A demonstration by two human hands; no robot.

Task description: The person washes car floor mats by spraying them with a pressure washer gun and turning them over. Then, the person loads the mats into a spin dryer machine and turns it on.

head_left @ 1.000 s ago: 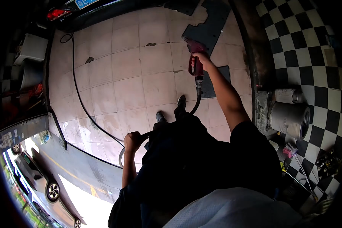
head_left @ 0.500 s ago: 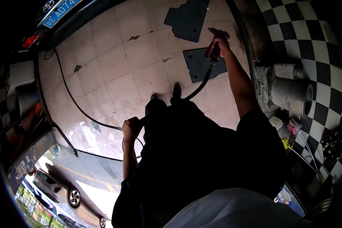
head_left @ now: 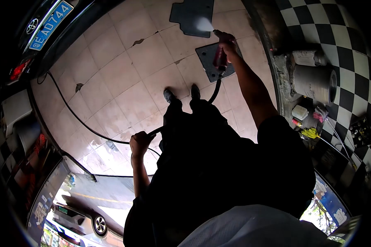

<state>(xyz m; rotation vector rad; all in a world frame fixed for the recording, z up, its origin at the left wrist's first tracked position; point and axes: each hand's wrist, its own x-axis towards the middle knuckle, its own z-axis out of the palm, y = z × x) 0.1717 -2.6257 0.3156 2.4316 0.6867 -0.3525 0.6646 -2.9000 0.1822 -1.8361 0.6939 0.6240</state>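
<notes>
My right hand (head_left: 231, 49) is wrapped round the grip of a dark red spray gun (head_left: 220, 61), held out at arm's length. A white burst of spray (head_left: 203, 24) leaves its nozzle over the upper dark car floor mat (head_left: 189, 12). Beneath the gun, a second floor mat (head_left: 206, 55) lies on the tiles, partly covered by the gun and hand. From the gun's base a black hose (head_left: 214, 94) runs back towards my legs. My left hand (head_left: 140, 142), low at my side, is closed around a stretch of this hose.
More hose (head_left: 76, 117) curves across the tiled floor (head_left: 123, 88) towards a parked car (head_left: 57, 37) at upper left. Along the right wall stand a grey cylindrical container (head_left: 313, 84), a white tub (head_left: 299, 112) and a yellow brush-like head (head_left: 310, 133). Another car (head_left: 80, 220) is outside, lower left.
White spray now comes from the nozzle, where none showed before. The right hand and gun have shifted slightly left in view. The camera view has turned, and both shoes show more fully.
</notes>
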